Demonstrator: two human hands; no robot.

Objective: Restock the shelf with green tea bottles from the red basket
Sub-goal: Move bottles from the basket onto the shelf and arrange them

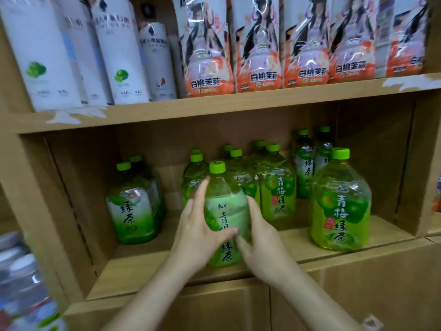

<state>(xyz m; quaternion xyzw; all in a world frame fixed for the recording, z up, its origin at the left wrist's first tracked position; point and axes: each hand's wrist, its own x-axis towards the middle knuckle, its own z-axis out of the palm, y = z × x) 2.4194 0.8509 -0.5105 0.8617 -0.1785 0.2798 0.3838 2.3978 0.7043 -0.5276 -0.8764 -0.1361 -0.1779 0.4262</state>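
Observation:
A green tea bottle [224,211] with a lime cap stands upright near the front of the cardboard shelf [148,266]. My left hand [200,225] grips its left side, thumb across the label. My right hand [260,235] wraps its right side. Behind it stand several more green tea bottles [276,187]. One bottle [341,206] stands at the front right, and another [133,201] stands at the left. The red basket is out of view.
The shelf above [238,101] carries white cans [119,51] at left and orange-labelled peach tea bottles [257,48] at right. Cardboard side walls [420,163] close the bay. Blurred water bottles [21,283] sit at lower left.

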